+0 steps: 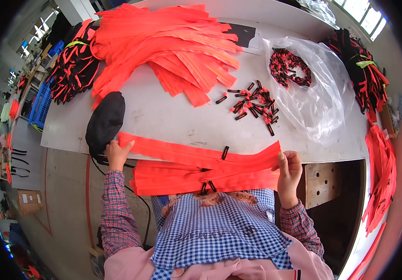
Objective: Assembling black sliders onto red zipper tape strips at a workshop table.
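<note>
An orange zipper (177,153) is stretched across the table's front edge, with a black pull (225,152) hanging from it right of its middle. My left hand (117,154) pinches its left end. At the other end, my right hand (289,176) closes thumb against fingers on the tape. Beneath it, more orange zippers (163,181) lie stacked over my lap, several black pulls showing among them. Beside my left hand stands a rounded object covered in black cloth (106,120).
A large pile of orange zipper strips (163,42) covers the table's back left. Loose black-and-red pulls (257,103) lie before a clear plastic bag (320,93) of more pulls. Black-and-orange bundles (74,63) flank both sides. Orange strips (380,172) hang at far right.
</note>
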Tool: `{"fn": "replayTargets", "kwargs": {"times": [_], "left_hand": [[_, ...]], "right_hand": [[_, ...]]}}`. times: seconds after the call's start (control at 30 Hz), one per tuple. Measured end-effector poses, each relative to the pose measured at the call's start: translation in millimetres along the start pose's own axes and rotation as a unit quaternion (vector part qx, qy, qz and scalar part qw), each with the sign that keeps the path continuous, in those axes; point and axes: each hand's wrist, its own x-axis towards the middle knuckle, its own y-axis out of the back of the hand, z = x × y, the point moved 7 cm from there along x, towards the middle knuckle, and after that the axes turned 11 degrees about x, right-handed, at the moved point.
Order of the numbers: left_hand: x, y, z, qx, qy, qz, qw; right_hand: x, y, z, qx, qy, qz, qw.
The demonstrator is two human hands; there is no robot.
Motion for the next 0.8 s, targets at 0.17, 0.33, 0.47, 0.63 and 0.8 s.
{"fn": "replayTargets", "kwargs": {"times": [0.17, 0.33, 0.47, 0.63, 0.8], "left_hand": [[-4.8, -3.6, 24.9, -0.467, 0.001, -0.133, 0.874], [-16.1, 116.4, 57.7, -0.745, -0.033, 0.03, 0.665], [-68.5, 208.2, 114.7, -0.583, -0.217, 0.088, 0.778], [-176.3, 202.5, 217.5, -0.394, -0.483, -0.033, 0.781], [-203.1, 185.4, 236.4, -0.407, -0.485, -0.122, 0.765]], "right_hand": [[-2.9, -7.5, -9.6, 0.03, -0.005, -0.008, 0.999], [-31.7, -53.9, 7.5, 0.084, -0.111, -0.131, 0.982], [-46.2, -109.5, -15.2, -0.261, 0.082, -0.388, 0.88], [-17.3, -120.9, -37.4, 0.003, -0.032, -0.295, 0.955], [-17.3, -124.6, -31.2, -0.006, -0.096, -0.325, 0.941]]}}
